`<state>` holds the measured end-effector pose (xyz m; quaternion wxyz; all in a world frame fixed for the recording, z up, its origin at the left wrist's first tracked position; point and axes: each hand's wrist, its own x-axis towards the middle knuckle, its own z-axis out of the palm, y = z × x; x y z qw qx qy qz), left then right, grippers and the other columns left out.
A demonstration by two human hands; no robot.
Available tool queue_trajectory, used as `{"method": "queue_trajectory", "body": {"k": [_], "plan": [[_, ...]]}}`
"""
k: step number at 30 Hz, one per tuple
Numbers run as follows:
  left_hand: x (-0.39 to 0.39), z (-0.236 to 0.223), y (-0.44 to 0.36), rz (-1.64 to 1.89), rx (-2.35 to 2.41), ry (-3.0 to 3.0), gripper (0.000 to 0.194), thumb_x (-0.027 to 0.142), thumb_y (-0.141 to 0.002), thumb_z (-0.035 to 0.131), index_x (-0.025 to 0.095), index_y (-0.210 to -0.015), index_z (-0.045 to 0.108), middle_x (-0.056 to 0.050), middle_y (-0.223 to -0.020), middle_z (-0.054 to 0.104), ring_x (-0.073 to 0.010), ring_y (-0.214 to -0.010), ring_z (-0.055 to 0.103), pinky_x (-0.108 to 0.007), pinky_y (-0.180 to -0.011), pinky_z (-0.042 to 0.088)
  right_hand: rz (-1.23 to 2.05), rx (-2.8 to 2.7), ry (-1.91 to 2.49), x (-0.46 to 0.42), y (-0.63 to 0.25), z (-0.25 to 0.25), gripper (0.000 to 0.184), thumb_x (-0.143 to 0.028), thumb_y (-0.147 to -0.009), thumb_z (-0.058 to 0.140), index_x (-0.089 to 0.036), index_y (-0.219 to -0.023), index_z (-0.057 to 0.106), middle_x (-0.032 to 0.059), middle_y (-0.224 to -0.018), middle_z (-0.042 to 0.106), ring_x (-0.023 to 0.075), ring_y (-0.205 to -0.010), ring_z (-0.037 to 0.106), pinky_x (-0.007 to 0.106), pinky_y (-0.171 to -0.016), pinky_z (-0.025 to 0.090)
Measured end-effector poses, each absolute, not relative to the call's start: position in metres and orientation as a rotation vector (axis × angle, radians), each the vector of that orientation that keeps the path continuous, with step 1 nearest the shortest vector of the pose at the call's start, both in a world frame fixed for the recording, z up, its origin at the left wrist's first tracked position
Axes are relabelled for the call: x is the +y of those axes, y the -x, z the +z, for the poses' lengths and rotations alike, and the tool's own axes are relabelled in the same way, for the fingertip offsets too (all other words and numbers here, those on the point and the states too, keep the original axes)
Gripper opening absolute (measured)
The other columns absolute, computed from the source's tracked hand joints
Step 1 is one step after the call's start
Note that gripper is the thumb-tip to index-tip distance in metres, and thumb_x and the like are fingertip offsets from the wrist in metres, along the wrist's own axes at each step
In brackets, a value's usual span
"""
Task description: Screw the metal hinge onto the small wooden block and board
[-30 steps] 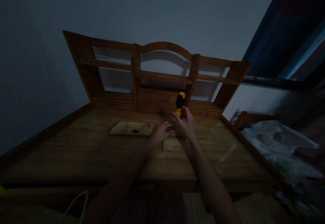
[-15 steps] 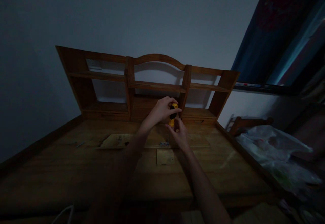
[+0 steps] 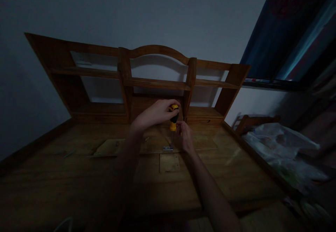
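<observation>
My left hand [image 3: 159, 112] is wrapped round the top of a yellow and black screwdriver [image 3: 173, 119], which stands nearly upright. Its shaft reaches down to the right end of a small metal hinge or bracket [image 3: 167, 148]; whether the tip sits in a screw is too small to tell. Just right of the yellow collar is my right hand [image 3: 185, 136], its fingers curled and drawn together; what they hold, if anything, is hidden. Beneath the hinge lie a long wooden strip [image 3: 109, 147] and a small square wooden piece [image 3: 169, 163].
A wooden shelf unit [image 3: 157, 82] rises at the back of the wooden desk [image 3: 99, 186]. A thin metal item [image 3: 69, 154] lies on the left. Clear plastic bags [image 3: 280, 141] stand beyond the desk's right edge. The room is dim.
The screwdriver has come down and slightly left, from between both hands to the hinge. My left hand keeps its grip near the top, while the right fingers have moved off the handle's lower part.
</observation>
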<state>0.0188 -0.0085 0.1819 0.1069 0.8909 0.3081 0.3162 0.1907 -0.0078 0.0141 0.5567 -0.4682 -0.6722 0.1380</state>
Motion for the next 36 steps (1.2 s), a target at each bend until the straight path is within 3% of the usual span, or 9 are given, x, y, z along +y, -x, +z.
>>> {"method": "queue_trajectory", "body": {"k": [6, 11, 15, 19, 24, 32, 36], "plan": [[-0.014, 0.170, -0.037, 1.053, 1.283, -2.733, 0.037, 0.049, -0.089, 0.064, 0.018, -0.107, 0.070, -0.010, -0.105, 0.065, -0.0238, -0.095, 0.065, -0.034, -0.087, 0.049, 0.157, -1.665, 1.251, -0.006, -0.194, 0.013, 0.052, -0.046, -0.105, 0.021, -0.020, -0.099, 0.065, 0.0072, -0.095, 0.068, 0.0198, -0.089, 0.063, 0.030, -0.078, 0.044], [-0.015, 0.170, -0.035, 1.008, 1.199, -2.774, 0.039, 0.038, -0.093, 0.062, 0.016, -0.125, 0.059, -0.011, -0.111, 0.065, -0.0258, -0.107, 0.063, -0.034, -0.092, 0.047, -0.027, -1.845, 1.535, -0.003, -0.202, 0.010, 0.042, -0.041, -0.106, 0.028, -0.019, -0.104, 0.064, 0.0089, -0.102, 0.069, 0.0197, -0.092, 0.064, 0.028, -0.078, 0.042], [-0.017, 0.173, -0.027, 0.908, 1.086, -2.731, 0.039, 0.025, -0.093, 0.058, 0.015, -0.130, 0.051, -0.009, -0.106, 0.067, -0.0234, -0.100, 0.065, -0.031, -0.087, 0.048, -0.145, -1.979, 1.639, -0.004, -0.202, 0.010, 0.037, -0.036, -0.106, 0.031, -0.019, -0.107, 0.064, 0.0093, -0.111, 0.067, 0.0193, -0.101, 0.062, 0.026, -0.082, 0.041], [-0.023, 0.171, -0.029, 0.909, 1.169, -2.723, 0.029, 0.035, -0.093, 0.059, 0.015, -0.115, 0.057, -0.010, -0.103, 0.063, -0.0251, -0.097, 0.065, -0.034, -0.086, 0.049, -0.141, -2.052, 1.750, -0.004, -0.201, 0.008, 0.036, -0.036, -0.105, 0.033, -0.018, -0.112, 0.064, 0.0105, -0.116, 0.067, 0.0202, -0.103, 0.063, 0.027, -0.081, 0.042], [-0.023, 0.164, -0.038, 1.060, 1.312, -2.733, 0.034, 0.047, -0.093, 0.059, 0.014, -0.099, 0.061, -0.013, -0.112, 0.054, -0.0278, -0.096, 0.063, -0.040, -0.088, 0.049, -0.063, -2.132, 1.820, -0.002, -0.201, 0.006, 0.043, -0.042, -0.105, 0.029, -0.019, -0.114, 0.065, 0.0120, -0.116, 0.069, 0.0219, -0.099, 0.067, 0.029, -0.079, 0.043], [-0.017, 0.165, -0.042, 0.952, 1.138, -2.714, 0.019, 0.027, -0.089, 0.055, 0.016, -0.105, 0.057, -0.009, -0.103, 0.058, -0.0255, -0.099, 0.060, -0.037, -0.093, 0.047, -0.120, -2.161, 1.846, -0.001, -0.199, 0.004, 0.046, -0.045, -0.105, 0.030, -0.019, -0.112, 0.067, 0.0117, -0.108, 0.074, 0.0235, -0.095, 0.070, 0.029, -0.076, 0.043], [-0.020, 0.166, -0.041, 1.005, 1.138, -2.747, 0.025, 0.038, -0.091, 0.058, 0.018, -0.107, 0.059, -0.009, -0.108, 0.057, -0.0266, -0.103, 0.059, -0.039, -0.096, 0.046, -0.133, -2.173, 1.818, -0.001, -0.200, 0.003, 0.045, -0.045, -0.105, 0.031, -0.019, -0.109, 0.067, 0.0113, -0.106, 0.074, 0.0232, -0.093, 0.070, 0.029, -0.075, 0.043]]}}
